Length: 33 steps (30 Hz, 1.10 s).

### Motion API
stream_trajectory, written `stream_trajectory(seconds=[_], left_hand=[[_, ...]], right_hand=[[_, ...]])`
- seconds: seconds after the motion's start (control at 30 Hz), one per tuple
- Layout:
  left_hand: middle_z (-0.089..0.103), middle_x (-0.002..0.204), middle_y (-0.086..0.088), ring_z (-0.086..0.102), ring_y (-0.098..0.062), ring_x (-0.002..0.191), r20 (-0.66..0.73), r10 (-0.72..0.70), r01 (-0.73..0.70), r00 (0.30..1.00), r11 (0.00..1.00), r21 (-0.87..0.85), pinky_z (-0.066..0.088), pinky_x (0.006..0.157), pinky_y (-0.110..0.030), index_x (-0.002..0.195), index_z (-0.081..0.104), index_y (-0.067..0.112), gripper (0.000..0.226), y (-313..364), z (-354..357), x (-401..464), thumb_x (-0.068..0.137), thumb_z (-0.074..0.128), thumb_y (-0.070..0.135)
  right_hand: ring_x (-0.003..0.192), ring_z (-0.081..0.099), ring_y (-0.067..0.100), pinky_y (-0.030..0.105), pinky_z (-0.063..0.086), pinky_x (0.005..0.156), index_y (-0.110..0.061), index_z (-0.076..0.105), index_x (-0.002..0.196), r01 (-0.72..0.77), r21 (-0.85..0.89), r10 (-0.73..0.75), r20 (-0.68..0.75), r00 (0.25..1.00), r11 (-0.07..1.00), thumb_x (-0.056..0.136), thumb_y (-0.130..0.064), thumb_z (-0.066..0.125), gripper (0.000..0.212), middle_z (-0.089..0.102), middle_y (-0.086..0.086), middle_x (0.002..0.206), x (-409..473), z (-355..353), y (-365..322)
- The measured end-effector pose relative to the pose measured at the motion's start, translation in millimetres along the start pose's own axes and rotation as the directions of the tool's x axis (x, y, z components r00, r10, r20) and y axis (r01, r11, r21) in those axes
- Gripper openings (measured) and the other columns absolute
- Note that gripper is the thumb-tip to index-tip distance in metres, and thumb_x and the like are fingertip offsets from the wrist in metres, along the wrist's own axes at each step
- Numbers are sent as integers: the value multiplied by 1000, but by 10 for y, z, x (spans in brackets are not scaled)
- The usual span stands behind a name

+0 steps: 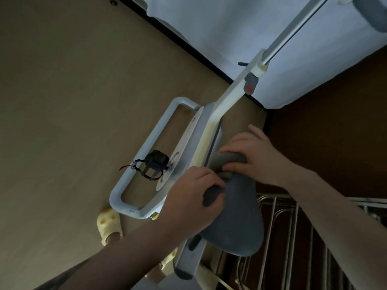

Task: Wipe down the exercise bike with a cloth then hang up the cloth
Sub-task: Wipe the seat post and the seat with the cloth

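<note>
Left hand [193, 192]: lower centre of the view; fingers curled round one end of the grey cloth [222, 164], gripping it at the left flank of the saddle's narrow front.
Right hand [249, 155]: just beyond the left hand; fingers curled over the other end of the cloth, thumb tucked under, pressing it onto the saddle nose.
Cloth: a rolled grey band looped over the front of the saddle [234, 222], one end in each hand, lying between the two hands.
Saddle: dark grey, broad rear nearest the viewer, narrow nose pointing toward the frame.
Exercise bike [211, 124]: white and grey frame running diagonally from the saddle up to the right; black strapped pedal [154, 166] on its left side, inside a looped grey floor stand [144, 147].
Slippers [109, 225]: pale yellow, on the tan floor at the left of the bike's base.
Metal rack [293, 237]: chrome bars at lower right, beside the saddle.
Wall [219, 21]: pale, beyond the bike, meeting the floor at a dark skirting.
</note>
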<state>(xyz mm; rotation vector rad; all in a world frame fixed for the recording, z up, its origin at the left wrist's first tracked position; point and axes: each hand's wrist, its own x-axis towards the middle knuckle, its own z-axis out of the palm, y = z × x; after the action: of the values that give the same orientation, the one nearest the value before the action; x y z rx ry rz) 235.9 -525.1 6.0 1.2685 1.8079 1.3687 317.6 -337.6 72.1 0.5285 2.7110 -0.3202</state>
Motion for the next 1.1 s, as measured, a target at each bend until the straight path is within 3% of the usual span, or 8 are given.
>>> stream_trajectory(seconds=[0.27,0.4,0.5,0.57,0.67,0.73,0.87,1.1], left_hand=[[63,104,8,52,-4,99,14,27,-27,1000,1000,10,31,91,-6,100,70,20,23,-14,5,-78,83,58,29],[61,106,11,51,-2,101,43,14,-14,999,1000,-6,30,92,-5,103,69,22,23,-23,-1,-83,84,58,31],[62,106,10,51,-4,102,46,14,-14,999,1000,-6,30,92,-7,103,69,21,24,-34,4,-72,84,58,32],[62,106,9,52,-5,102,42,15,-15,999,1000,-11,31,93,-8,103,69,21,24,-35,9,-76,84,58,31],[61,106,10,51,-4,102,36,15,-14,999,1000,-18,34,91,-10,103,69,21,24,-25,5,-94,85,58,31],[61,106,10,51,-3,101,26,24,-23,999,1000,-19,34,91,-9,104,68,20,23,-19,5,-102,85,59,30],[60,107,11,49,0,105,34,18,-17,999,999,-30,30,93,-6,102,69,20,24,-29,-6,-96,84,57,32],[56,111,20,48,2,107,71,-43,45,997,998,-36,32,92,-7,106,65,30,28,-95,-71,-140,82,59,42]], right_hand=[[108,50,17,33,29,104,-30,60,120,-126,-44,130,130,983,991,87,-51,56,39,64,-6,103,252,-100,136],[109,52,21,33,34,97,-20,58,124,-271,-65,268,-47,962,960,92,-38,59,37,60,3,113,259,-202,136],[103,54,17,36,43,92,-27,60,117,-186,-6,183,227,957,982,89,-49,57,36,60,-1,107,273,-58,-50],[106,53,17,40,39,100,-30,61,116,-159,0,152,297,943,987,88,-56,53,39,64,-2,106,280,5,-56],[112,54,16,39,18,114,-27,59,117,-174,-209,208,152,966,962,93,-53,47,38,64,-4,108,322,-37,45],[105,55,15,40,29,108,-26,61,110,-144,-296,227,267,937,944,91,-57,45,39,63,-5,102,399,-10,8],[89,52,7,32,43,83,-20,64,110,-202,113,116,517,848,973,89,-52,56,39,56,-12,95,543,29,-291],[113,39,-1,34,30,104,-36,56,127,-185,183,122,310,943,965,89,-51,56,42,57,-20,113,188,55,-198]])
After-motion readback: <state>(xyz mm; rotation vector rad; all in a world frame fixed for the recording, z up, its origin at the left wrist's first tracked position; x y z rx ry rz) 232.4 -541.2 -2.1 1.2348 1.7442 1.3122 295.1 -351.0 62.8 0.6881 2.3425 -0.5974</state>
